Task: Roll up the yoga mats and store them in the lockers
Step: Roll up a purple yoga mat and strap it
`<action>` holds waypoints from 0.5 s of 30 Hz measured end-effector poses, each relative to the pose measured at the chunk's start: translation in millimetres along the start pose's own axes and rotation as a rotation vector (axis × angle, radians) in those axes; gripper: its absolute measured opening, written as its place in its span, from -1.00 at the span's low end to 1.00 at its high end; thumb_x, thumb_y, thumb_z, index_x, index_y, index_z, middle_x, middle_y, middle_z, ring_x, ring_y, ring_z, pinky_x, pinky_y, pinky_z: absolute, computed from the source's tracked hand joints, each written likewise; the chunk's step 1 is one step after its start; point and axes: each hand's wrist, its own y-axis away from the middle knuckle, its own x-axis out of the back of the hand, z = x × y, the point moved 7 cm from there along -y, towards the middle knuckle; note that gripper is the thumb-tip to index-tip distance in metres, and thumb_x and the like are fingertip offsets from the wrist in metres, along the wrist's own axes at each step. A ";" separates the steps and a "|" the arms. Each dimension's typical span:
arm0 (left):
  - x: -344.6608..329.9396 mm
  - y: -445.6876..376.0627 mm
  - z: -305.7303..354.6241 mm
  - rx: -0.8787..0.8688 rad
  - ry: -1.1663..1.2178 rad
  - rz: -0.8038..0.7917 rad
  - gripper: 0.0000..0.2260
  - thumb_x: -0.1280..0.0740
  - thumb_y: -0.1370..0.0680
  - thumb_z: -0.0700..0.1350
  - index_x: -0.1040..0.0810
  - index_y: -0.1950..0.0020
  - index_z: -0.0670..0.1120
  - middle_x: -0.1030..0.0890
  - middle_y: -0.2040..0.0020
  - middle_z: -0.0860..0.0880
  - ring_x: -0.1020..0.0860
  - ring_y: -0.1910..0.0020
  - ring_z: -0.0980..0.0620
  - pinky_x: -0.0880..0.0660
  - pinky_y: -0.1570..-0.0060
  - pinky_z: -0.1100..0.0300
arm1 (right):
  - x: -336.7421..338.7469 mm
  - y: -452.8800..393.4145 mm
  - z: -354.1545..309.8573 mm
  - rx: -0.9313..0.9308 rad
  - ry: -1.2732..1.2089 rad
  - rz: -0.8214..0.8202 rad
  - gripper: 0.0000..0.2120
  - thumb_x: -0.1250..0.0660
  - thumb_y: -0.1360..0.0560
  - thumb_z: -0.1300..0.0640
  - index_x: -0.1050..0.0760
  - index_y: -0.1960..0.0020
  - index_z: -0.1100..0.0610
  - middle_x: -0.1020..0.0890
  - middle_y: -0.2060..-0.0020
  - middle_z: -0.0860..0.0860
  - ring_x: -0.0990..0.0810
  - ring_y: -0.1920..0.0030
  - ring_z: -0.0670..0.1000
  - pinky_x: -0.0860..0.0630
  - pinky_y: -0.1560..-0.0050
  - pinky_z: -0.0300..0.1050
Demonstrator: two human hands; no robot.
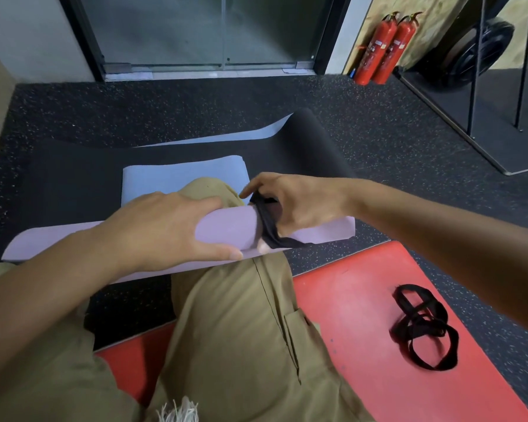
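Clearly the rolled purple mat (226, 229) lies across the person's raised knee (209, 190) so that both hands can work on it off the floor. The left hand (165, 226) is curled over the middle of the roll, fingers on the far side and thumb on the near side, which in my judgement keeps the coil from springing open. The right hand (290, 205) is just beside it toward the roll's right end, fingers bent and pinching a black strap (269, 229) that loops round the mat; the strap seems to be going on to bind the roll before storage.

The mat itself is pale lilac, matte, rolled into a fairly tight tube, with its left end resting low near the floor and its right end jutting past the knee. Its outer flap lies along the near side, under the left thumb.

Beyond the knee a blue mat (183, 175) lies partly folded on a black mat (311, 141) whose far corner curls up. A red mat (363, 300) lies under the person, carrying a loose tangle of spare black straps (421, 327), well apart from the hands. No lockers are in view.
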 end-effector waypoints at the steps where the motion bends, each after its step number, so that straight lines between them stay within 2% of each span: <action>1: -1.3 -0.5 -2.5 0.004 -0.003 0.013 -0.60 -0.13 -0.33 0.61 -0.27 0.14 0.35 -0.36 0.27 0.19 -0.39 0.24 0.10 -0.23 0.33 0.22 | 1.2 -0.6 3.1 -0.017 0.015 -0.007 -0.37 -0.32 -0.17 -0.22 -0.57 -0.12 0.12 -0.54 -0.28 -0.09 -0.60 -0.15 -0.02 -0.56 -0.16 0.04; 4: -7.6 -0.8 -11.4 0.044 0.024 0.035 -0.40 -0.07 -0.25 0.64 -0.36 0.07 0.18 -0.44 0.26 0.15 -0.42 0.25 0.16 -0.33 0.29 0.14 | 9.3 5.1 19.5 -0.145 0.139 -0.115 -0.46 -0.35 -0.21 -0.24 -0.55 -0.09 0.03 -0.60 -0.12 -0.01 -0.65 -0.04 0.05 -0.64 -0.04 0.10; 7: -10.7 -1.3 -11.9 0.044 0.033 0.044 -0.35 -0.02 -0.22 0.66 -0.38 0.02 0.19 -0.44 0.24 0.17 -0.43 0.24 0.16 -0.34 0.29 0.13 | 18.0 10.6 32.7 -0.212 0.243 -0.187 -0.60 -0.44 -0.36 -0.21 -0.53 -0.08 0.01 -0.52 -0.13 -0.02 -0.62 -0.06 0.07 -0.61 0.05 -0.02; 9: -11.5 -2.5 -9.8 0.027 0.016 0.046 -0.34 0.01 -0.21 0.67 -0.36 0.01 0.21 -0.42 0.24 0.19 -0.45 0.22 0.10 -0.32 0.29 0.12 | 17.0 10.2 37.6 -0.213 0.239 -0.206 -0.64 -0.50 -0.40 -0.17 -0.54 -0.08 -0.01 -0.55 -0.08 -0.04 -0.64 -0.01 0.06 -0.60 0.10 -0.04; 12: -12.8 -2.4 -12.2 0.037 0.041 0.031 -0.35 0.00 -0.20 0.67 -0.35 0.05 0.20 -0.43 0.23 0.18 -0.44 0.22 0.13 -0.34 0.28 0.11 | 14.3 13.5 46.3 -0.194 0.077 -0.233 -0.52 -0.57 -0.24 -0.21 -0.56 -0.06 -0.05 -0.67 0.06 -0.11 -0.68 0.06 -0.04 -0.58 0.10 -0.09; 15: -15.6 -0.3 -18.3 0.069 0.117 0.007 -0.37 -0.05 -0.21 0.65 -0.37 0.05 0.19 -0.46 0.23 0.15 -0.44 0.22 0.17 -0.34 0.28 0.13 | 21.3 22.8 56.8 -0.122 -0.293 -0.171 -0.42 -0.58 -0.20 -0.12 -0.61 -0.16 0.06 -0.72 -0.03 -0.03 -0.70 -0.04 0.00 -0.59 0.03 -0.14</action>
